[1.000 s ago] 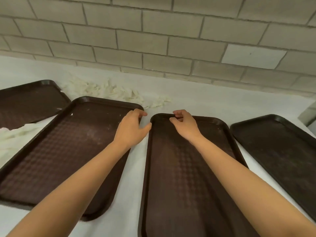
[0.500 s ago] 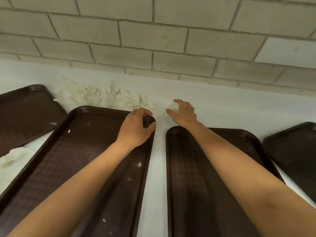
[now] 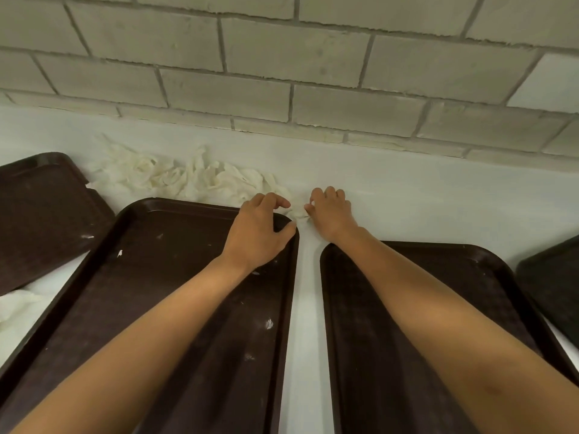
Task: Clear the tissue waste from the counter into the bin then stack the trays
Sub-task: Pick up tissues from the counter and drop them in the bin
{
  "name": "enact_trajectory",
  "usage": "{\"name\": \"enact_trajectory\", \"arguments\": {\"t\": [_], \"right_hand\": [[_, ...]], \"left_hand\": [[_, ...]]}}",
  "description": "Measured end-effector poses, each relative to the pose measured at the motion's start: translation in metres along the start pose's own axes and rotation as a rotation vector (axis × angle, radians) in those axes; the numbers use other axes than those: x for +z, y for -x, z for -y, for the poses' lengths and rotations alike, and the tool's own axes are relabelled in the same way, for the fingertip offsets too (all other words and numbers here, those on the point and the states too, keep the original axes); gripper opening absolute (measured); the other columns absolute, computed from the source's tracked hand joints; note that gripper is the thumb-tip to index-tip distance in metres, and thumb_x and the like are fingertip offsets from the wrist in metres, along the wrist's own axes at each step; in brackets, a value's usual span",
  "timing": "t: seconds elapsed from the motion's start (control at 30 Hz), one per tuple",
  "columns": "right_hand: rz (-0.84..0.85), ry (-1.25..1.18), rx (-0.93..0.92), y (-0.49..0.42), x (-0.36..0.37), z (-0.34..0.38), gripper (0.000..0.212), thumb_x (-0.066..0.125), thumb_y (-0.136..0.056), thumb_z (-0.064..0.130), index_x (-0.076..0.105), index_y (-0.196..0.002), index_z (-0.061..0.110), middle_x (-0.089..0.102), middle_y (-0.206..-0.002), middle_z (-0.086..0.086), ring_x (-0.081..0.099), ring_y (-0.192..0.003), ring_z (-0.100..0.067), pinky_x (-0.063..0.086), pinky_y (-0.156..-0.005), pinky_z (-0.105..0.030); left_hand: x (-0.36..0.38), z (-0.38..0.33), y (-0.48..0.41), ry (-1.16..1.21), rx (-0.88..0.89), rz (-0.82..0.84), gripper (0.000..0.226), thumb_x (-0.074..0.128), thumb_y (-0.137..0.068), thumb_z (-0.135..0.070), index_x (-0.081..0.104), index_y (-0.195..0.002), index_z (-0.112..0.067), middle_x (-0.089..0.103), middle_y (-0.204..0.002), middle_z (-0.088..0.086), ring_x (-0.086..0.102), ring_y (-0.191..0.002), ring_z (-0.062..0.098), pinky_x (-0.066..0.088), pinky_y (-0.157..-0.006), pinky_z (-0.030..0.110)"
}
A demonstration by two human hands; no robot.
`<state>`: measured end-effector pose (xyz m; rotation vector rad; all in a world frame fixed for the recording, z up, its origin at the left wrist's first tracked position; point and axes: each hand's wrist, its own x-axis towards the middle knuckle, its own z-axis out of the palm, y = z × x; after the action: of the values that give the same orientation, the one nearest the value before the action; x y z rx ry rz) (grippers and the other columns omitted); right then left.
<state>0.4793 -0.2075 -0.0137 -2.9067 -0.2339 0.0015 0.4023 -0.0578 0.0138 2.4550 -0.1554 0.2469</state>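
Observation:
A pile of crumpled white tissue (image 3: 188, 177) lies on the white counter (image 3: 423, 208) behind the brown trays. My right hand (image 3: 330, 211) pinches a small scrap of tissue (image 3: 299, 213) at the pile's right end. My left hand (image 3: 260, 233) hovers over the far right corner of a brown tray (image 3: 150, 277), its fingers curled and holding nothing that I can see. A second brown tray (image 3: 391, 339) lies under my right forearm. More tissue (image 3: 15, 308) sits at the left edge.
Another brown tray (image 3: 40, 214) lies at the far left, and a fourth tray (image 3: 554, 292) shows at the right edge. A grey block wall (image 3: 282, 73) rises right behind the counter. Small white crumbs dot the left middle tray.
Both hands have reached further back past the trays' far edges. My right hand has come down on the tissue scrap and pinched it. The view has tilted forward toward the wall.

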Motion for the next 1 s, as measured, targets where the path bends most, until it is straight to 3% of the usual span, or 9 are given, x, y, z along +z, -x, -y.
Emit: {"name": "enact_trajectory", "arguments": {"t": [0.17,0.27,0.43,0.53,0.73,0.83,1.0], "right_hand": [[-0.021,-0.207,-0.048,0.001,-0.009,-0.004,0.025,0.038,-0.1,0.021,0.048,-0.118,0.005,0.049,-0.119,-0.013,0.052,-0.1,-0.024,0.039,-0.082,-0.026],[-0.091,-0.392,-0.006,0.001,-0.019,-0.007,0.028,0.044,-0.099,0.026,0.054,-0.114,0.005,0.053,-0.116,-0.011,0.052,-0.096,-0.019,0.037,-0.08,-0.022],[-0.297,-0.46,0.033,0.001,-0.036,-0.014,0.035,0.06,-0.089,0.039,0.064,-0.092,0.005,0.058,-0.091,-0.006,0.048,-0.08,-0.012,0.035,-0.07,-0.017],[-0.336,-0.481,0.074,0.001,-0.042,-0.017,0.036,0.068,-0.081,0.042,0.063,-0.085,0.007,0.056,-0.085,0.0,0.049,-0.077,-0.011,0.031,-0.063,-0.014],[-0.341,-0.573,0.108,0.005,-0.048,-0.027,0.031,0.079,-0.072,0.031,0.057,-0.076,0.011,0.055,-0.082,0.0,0.048,-0.078,-0.012,0.033,-0.067,-0.017],[-0.31,-0.613,0.119,0.008,-0.049,-0.032,0.029,0.08,-0.071,0.024,0.054,-0.076,0.013,0.054,-0.087,0.0,0.046,-0.08,-0.011,0.033,-0.062,-0.01],[-0.293,-0.636,0.134,0.01,-0.045,-0.038,0.024,0.077,-0.073,0.015,0.053,-0.078,0.014,0.052,-0.089,0.0,0.047,-0.081,-0.013,0.035,-0.063,-0.013]], "left_hand": [[0.002,0.0,-0.01,-0.052,0.012,-0.01,0.039,0.063,-0.085,-0.03,0.054,-0.121,-0.017,0.054,-0.12,0.004,0.046,-0.114,0.023,0.041,-0.093,0.028],[0.002,0.001,-0.019,-0.1,0.023,-0.012,0.041,0.062,-0.086,-0.029,0.052,-0.122,-0.015,0.052,-0.122,0.006,0.044,-0.115,0.025,0.04,-0.095,0.03],[0.006,0.0,-0.037,-0.158,0.036,0.05,0.048,0.062,-0.086,-0.029,0.046,-0.128,-0.014,0.045,-0.129,0.008,0.04,-0.121,0.025,0.04,-0.096,0.032],[0.013,-0.005,-0.048,-0.26,0.023,0.118,0.06,0.062,-0.085,-0.037,0.038,-0.134,-0.015,0.039,-0.136,0.009,0.034,-0.126,0.026,0.04,-0.099,0.035],[0.03,-0.01,-0.07,-0.477,-0.112,0.269,0.079,0.056,-0.082,-0.059,0.027,-0.141,-0.017,0.03,-0.142,0.016,0.028,-0.132,0.032,0.038,-0.102,0.043],[0.037,-0.007,-0.077,-0.474,-0.162,0.296,0.073,0.054,-0.087,-0.053,0.029,-0.14,-0.009,0.035,-0.138,0.018,0.032,-0.128,0.034,0.035,-0.104,0.042],[0.042,-0.01,-0.079,-0.578,-0.048,0.268,0.039,0.043,-0.099,-0.027,0.043,-0.128,-0.001,0.048,-0.127,0.013,0.045,-0.116,0.027,0.036,-0.098,0.034]]}}
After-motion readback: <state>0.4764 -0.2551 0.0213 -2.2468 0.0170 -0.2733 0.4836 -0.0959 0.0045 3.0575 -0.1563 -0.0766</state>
